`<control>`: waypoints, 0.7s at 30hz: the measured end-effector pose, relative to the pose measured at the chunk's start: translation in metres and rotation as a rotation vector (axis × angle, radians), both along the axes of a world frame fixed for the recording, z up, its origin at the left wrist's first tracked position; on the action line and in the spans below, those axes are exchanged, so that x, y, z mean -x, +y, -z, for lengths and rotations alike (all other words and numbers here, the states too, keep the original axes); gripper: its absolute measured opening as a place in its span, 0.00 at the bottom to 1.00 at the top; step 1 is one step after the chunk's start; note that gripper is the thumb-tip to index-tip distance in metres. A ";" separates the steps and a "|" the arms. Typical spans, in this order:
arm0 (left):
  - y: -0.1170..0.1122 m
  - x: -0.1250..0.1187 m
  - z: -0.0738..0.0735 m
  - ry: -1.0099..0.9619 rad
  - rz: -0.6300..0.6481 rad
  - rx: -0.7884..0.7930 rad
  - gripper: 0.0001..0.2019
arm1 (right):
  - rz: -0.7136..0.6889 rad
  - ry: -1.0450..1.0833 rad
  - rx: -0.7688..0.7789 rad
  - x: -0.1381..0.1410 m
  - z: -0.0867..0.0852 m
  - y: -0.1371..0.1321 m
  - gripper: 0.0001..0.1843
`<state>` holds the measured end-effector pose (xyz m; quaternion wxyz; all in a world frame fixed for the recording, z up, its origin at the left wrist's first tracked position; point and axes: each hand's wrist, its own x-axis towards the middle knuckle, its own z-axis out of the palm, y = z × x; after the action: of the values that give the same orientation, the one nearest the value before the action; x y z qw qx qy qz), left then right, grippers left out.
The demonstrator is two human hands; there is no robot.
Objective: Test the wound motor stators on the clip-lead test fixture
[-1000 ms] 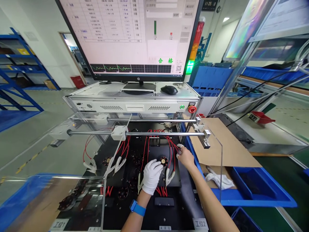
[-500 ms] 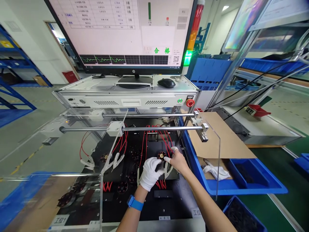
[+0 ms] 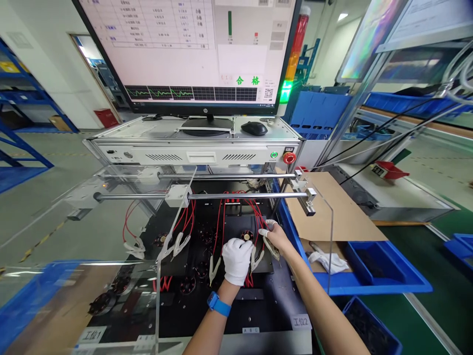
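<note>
My left hand (image 3: pixel 237 261), in a white glove, has its fingers curled together just in front of a small round motor stator (image 3: pixel 247 236) with a brass-coloured centre. What those fingers hold, if anything, is hidden. Bare but for white finger cots, my right hand (image 3: pixel 278 237) pinches a pale alligator clip (image 3: pixel 272 249) on a red lead, right of the stator. A second clip (image 3: pixel 256 260) lies between my hands, close to the left fingertips. Left of the glove rests another clip (image 3: pixel 214 269). More stators (image 3: pixel 187 285) sit on the black fixture plate (image 3: pixel 273 301).
A clear acrylic guard (image 3: pixel 157 305) stands left of my left arm. Steel rods (image 3: pixel 244 196) cross above the fixture. Behind is a monitor (image 3: pixel 166 64) showing green characters. To the right, a blue tray (image 3: pixel 406 281) holds cardboard (image 3: pixel 332 207) and a white glove (image 3: pixel 330 262).
My right hand has moved right, away from the stator, with an alligator clip now in its fingers. My left hand has shifted slightly right and its fingers have curled in.
</note>
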<state>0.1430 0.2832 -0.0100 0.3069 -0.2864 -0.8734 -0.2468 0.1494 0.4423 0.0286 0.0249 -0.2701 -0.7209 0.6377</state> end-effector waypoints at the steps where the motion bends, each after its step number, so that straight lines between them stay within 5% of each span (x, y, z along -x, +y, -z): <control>1: 0.005 0.000 -0.002 -0.003 -0.003 -0.006 0.04 | 0.005 -0.019 0.035 0.000 -0.002 0.002 0.26; 5: 0.030 -0.007 -0.008 -0.082 0.082 0.158 0.06 | -0.006 -0.047 0.025 0.001 -0.004 0.012 0.31; 8: 0.033 -0.018 -0.004 -0.108 0.306 0.275 0.03 | -0.045 0.004 -0.290 0.000 0.004 0.023 0.39; 10: 0.021 -0.025 0.000 -0.088 0.411 0.208 0.10 | -0.081 0.030 -0.502 -0.003 0.011 0.030 0.42; 14: -0.013 -0.021 0.007 -0.099 0.180 -0.011 0.23 | -0.082 0.077 -0.649 -0.008 0.012 0.035 0.35; 18: -0.026 -0.005 0.011 -0.010 0.155 -0.058 0.13 | -0.073 0.124 -0.606 -0.003 0.003 0.021 0.26; 21: -0.023 -0.001 0.008 0.017 0.166 -0.062 0.09 | -0.039 0.225 -0.379 0.008 0.000 0.000 0.25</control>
<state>0.1441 0.2606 -0.0177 0.3016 -0.3502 -0.8361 -0.2957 0.1412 0.4425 0.0282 0.1432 -0.1737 -0.8257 0.5173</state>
